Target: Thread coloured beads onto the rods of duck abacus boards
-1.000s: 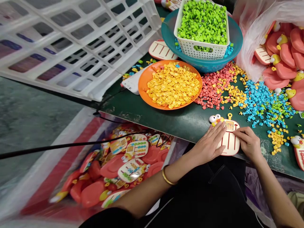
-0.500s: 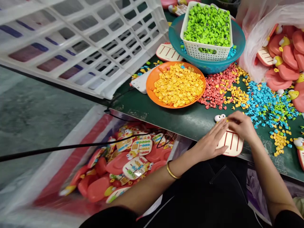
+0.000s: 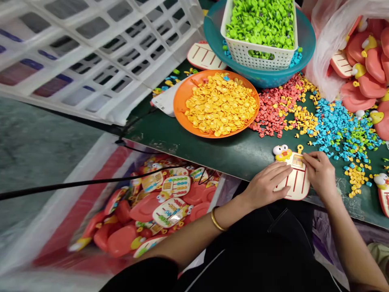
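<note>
A cream, duck-headed toy board (image 3: 294, 184) with red slots lies at the table's front edge. At its top are a yellow duck head with bulging white eyes (image 3: 282, 151), a small picture window (image 3: 298, 161) and a yellow loop (image 3: 300, 148). My left hand (image 3: 267, 182) rests on the board's left side, fingers stretched flat and thumb apart. With bent fingers, my right hand (image 3: 322, 174) grips the board's upper right edge. Any small piece under its fingertips is hidden.
An orange plate of yellow discs (image 3: 219, 105) and a white basket of green pieces (image 3: 261, 32), set in a teal basin (image 3: 209, 28), stand behind. Loose red (image 3: 272, 109), blue (image 3: 331, 121) and yellow pieces cover the right side. A box of toys (image 3: 146, 207) sits below left.
My right hand has moved right from the board's top to its edge, uncovering the window and the yellow loop. My left hand has stayed on the board. The view has shifted slightly.
</note>
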`<state>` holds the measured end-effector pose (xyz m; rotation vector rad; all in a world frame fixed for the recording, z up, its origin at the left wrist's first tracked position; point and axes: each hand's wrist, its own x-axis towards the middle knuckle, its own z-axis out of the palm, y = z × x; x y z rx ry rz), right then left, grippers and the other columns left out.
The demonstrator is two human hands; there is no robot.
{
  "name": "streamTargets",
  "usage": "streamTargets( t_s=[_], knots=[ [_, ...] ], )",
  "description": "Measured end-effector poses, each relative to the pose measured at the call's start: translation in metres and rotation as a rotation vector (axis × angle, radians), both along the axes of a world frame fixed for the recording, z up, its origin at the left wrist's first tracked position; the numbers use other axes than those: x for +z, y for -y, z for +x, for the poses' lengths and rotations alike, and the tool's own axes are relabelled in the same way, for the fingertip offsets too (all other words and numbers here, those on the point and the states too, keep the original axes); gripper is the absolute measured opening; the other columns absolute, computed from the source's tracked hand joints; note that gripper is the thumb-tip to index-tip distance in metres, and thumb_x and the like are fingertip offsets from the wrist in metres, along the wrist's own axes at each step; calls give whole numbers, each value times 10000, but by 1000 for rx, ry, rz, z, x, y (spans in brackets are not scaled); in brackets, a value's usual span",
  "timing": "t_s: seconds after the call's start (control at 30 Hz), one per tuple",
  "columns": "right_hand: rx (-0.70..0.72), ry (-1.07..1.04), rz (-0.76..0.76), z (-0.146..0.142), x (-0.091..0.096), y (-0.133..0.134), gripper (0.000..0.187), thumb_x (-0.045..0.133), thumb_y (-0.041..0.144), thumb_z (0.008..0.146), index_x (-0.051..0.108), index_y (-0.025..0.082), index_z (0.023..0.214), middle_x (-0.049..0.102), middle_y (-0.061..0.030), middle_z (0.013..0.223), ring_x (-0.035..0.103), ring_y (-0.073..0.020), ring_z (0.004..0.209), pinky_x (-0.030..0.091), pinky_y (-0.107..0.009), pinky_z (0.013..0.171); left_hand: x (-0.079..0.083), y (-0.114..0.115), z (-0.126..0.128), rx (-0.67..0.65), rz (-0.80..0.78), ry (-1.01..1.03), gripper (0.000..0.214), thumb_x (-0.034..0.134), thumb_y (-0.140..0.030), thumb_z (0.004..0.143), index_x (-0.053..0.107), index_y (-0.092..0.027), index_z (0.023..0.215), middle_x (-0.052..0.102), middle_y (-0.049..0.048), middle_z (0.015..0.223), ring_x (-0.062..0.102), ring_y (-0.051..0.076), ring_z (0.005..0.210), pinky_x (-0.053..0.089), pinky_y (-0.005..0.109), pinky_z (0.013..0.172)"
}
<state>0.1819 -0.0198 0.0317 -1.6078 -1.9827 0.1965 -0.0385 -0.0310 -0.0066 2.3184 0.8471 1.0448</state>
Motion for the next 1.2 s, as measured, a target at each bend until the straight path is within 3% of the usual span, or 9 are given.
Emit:
streamTargets(
  t_s=[0.2,0.3,0.47,0.67,0.8,0.93,1.1,1.2],
  knots=[
    [-31,-6,72,-5,-17,13,266,502,234,983,745,254,1089,645,-79,958,572,-198,887,528,-340,764,4,0,3,44,-7,-49,466,587,-304,928,537,-114,1351,636,163,1315,571,271,1286,517,469,1080],
    [-36,-23,39,-2,-16,15,280,488,232,983,748,252,1085,642,-81,953,579,-200,890,534,-349,767,3,3,5,61,-11,-52,395,543,-261,936,570,-133,1309,658,143,1281,584,256,1266,508,475,1086],
    [-52,-80,2,-1,-14,16,302,478,197,960,761,258,1044,653,-69,905,601,-200,862,541,-355,756,0,-1,0,-69,46,-70,334,476,-204,954,599,-177,1263,640,121,1326,580,233,1273,477,485,1114],
    [-40,-34,-16,-2,-7,30,285,490,154,938,745,251,1021,665,-70,917,619,-209,884,544,-347,762,3,2,3,99,-21,-131,408,521,-285,916,584,-131,1288,637,167,1268,580,294,1240,511,492,1051],
    [-21,-67,-31,-8,-5,37,278,476,139,938,723,237,1018,669,-74,944,635,-206,897,551,-343,787,2,2,8,42,42,-37,302,522,-176,904,633,-168,1185,687,113,1138,633,236,1133,520,460,1042],
    [-25,-60,-46,-16,-8,34,278,452,151,944,705,241,1015,655,-78,953,627,-221,923,549,-362,810,2,-1,7,0,70,8,297,519,-150,909,624,-169,1187,677,114,1199,626,220,1162,528,437,1038],
    [-84,-83,-104,-18,-8,32,231,451,208,962,654,208,1071,585,-98,991,596,-225,894,544,-371,810,6,7,8,187,-22,-97,419,554,-325,925,576,-131,1295,631,164,1305,545,304,1293,493,507,1063],
    [-86,-79,-159,-16,-5,30,202,466,231,957,626,202,1076,568,-85,953,581,-225,856,534,-373,796,6,12,11,181,0,-73,376,530,-261,947,577,-130,1296,666,143,1265,572,269,1263,495,466,1059]
  ],
)
